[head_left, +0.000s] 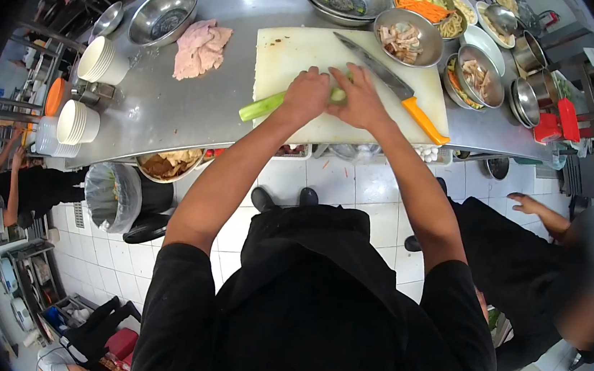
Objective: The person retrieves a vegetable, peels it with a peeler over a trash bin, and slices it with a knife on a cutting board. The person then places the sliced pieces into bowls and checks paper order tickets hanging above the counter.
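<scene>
A long green vegetable [263,107] lies slantwise across the left part of a white cutting board [282,52]. My left hand [308,94] is wrapped round it near its right end. My right hand [358,98] is at that end, its fingers bent over a pale green piece [337,94]; the fingertips are partly apart and touch the vegetable. Just beyond my right hand rests a knife with an orange handle [423,119], its dark blade pointing to the upper left. Raw pink meat [201,49] lies on the steel table left of the board.
Steel bowls stand along the back, one with sliced meat [401,42], another with shredded vegetables [423,7]. Stacked white cups [100,62] are at the left. A lined bin [113,199] is below the table. One person [514,259] stands at the right, another [28,190] at the left.
</scene>
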Demonstrator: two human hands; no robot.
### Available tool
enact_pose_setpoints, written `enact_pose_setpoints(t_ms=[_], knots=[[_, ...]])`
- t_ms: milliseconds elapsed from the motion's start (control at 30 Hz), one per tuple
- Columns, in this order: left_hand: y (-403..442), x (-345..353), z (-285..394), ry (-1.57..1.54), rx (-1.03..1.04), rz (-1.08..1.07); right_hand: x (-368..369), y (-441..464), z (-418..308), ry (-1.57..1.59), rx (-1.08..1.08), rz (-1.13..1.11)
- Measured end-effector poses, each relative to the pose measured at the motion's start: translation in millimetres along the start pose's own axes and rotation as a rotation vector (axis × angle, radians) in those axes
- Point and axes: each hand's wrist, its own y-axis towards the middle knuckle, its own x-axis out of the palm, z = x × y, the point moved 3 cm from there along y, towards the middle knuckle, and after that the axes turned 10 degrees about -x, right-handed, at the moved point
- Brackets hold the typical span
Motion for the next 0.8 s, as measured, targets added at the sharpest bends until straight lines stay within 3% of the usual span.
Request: enact_pose_setpoints(t_ms=[167,267,367,567,633,667,733,767,800], knots=[[12,-1,-10,-0.374,-0.102,-0.087,22,6,-7,-0.007,-0.020,0.042],[8,-2,-18,-0.471,-0.092,-0.021,30,7,-10,0.034,0.056,0.119],[4,-16,-17,-0.516,-0.055,0.123,31,7,-9,0.039,0.055,0.139],[19,-61,23,-0.679,0.131,0.128,25,3,-1,-0.044,0.171,0.148],[27,-66,47,-0.750,0.146,0.120,19,1,11,0.111,0.466,0.195],[32,-67,60,-0.811,0.173,0.123,21,-1,13,0.120,0.465,0.187],[41,-68,85,-0.861,0.195,0.128,26,-7,34,1.599,0.756,0.945],[46,-71,98,-0.915,0.223,0.125,17,-10,34,1.814,0.929,0.940],[57,-76,111,-0.918,0.217,0.144,0,-11,38,1.815,0.918,0.921]])
